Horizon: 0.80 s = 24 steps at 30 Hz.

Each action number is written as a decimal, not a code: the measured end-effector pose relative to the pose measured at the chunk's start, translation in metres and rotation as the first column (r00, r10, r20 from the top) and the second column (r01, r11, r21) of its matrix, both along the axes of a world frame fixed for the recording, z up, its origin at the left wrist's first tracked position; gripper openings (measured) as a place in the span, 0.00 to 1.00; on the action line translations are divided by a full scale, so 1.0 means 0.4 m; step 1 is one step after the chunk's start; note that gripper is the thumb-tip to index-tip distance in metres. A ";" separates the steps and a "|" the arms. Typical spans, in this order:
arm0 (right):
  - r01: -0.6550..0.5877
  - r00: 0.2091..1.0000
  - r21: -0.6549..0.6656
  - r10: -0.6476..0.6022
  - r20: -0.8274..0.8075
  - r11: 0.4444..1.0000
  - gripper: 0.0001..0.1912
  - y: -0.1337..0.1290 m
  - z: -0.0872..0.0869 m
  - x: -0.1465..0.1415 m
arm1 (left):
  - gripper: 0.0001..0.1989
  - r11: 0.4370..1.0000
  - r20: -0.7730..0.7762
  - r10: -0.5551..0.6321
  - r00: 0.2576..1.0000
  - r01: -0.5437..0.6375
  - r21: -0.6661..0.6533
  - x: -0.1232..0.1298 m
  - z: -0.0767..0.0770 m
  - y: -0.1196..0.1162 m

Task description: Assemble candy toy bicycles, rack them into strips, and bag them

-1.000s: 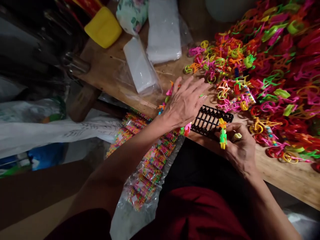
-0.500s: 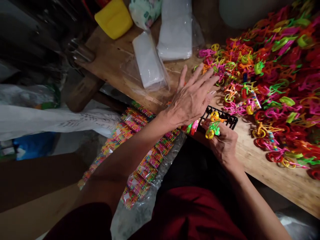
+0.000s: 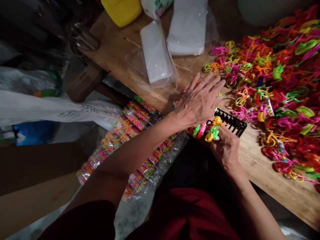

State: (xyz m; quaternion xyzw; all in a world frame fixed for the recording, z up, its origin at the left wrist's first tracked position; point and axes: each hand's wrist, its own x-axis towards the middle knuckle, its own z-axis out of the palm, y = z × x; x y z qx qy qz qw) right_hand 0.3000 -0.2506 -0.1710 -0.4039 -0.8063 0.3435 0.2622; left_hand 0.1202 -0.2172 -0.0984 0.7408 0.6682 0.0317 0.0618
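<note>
My left hand [image 3: 197, 103] lies flat, fingers stretched out, over the left part of a black slotted rack [image 3: 233, 123] at the table edge. Bits of bright toy bicycles show around and under this palm, mostly hidden by it. Close by, my right hand [image 3: 227, 145] is closed at the rack's near edge, gripping a small plastic toy bicycle [image 3: 213, 130] in green and yellow. Its fingertips are partly hidden behind the toy. A row of pink, red and green toy parts [image 3: 200, 129] sticks out below my left palm.
A large heap of colourful toy bicycles [image 3: 282, 90] covers the right of the wooden table [image 3: 280, 186]. White plastic bags [image 3: 156, 53] and a yellow container [image 3: 122, 11] stand at the back. Packed strips of toys [image 3: 112, 140] hang below the left edge.
The whole view has shifted, so the table things sit further right and higher. My left hand has moved slightly over the rack, covering more of it. My right hand keeps the toy bicycle.
</note>
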 end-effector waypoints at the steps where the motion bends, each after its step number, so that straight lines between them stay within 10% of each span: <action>1: 0.003 0.999 0.004 -0.004 0.033 1.000 0.04 -0.004 -0.001 -0.001 | 0.28 1.000 0.007 -0.001 1.000 0.001 0.006 -0.002 -0.004 0.000; 12: 0.027 0.961 0.056 -0.041 0.274 0.998 0.09 -0.020 -0.024 -0.022 | 0.36 0.995 0.030 -0.097 0.995 0.097 0.022 0.031 0.060 -0.055; 20: -0.053 0.896 -0.114 0.098 0.433 0.992 0.14 -0.015 0.027 -0.051 | 0.34 0.999 0.046 -0.042 0.998 0.042 0.015 0.051 -0.004 -0.058; 24: 0.014 0.950 -0.020 -0.007 0.311 1.000 0.14 -0.027 0.058 0.080 | 0.35 0.998 0.077 -0.056 0.995 0.053 0.045 0.046 -0.008 -0.049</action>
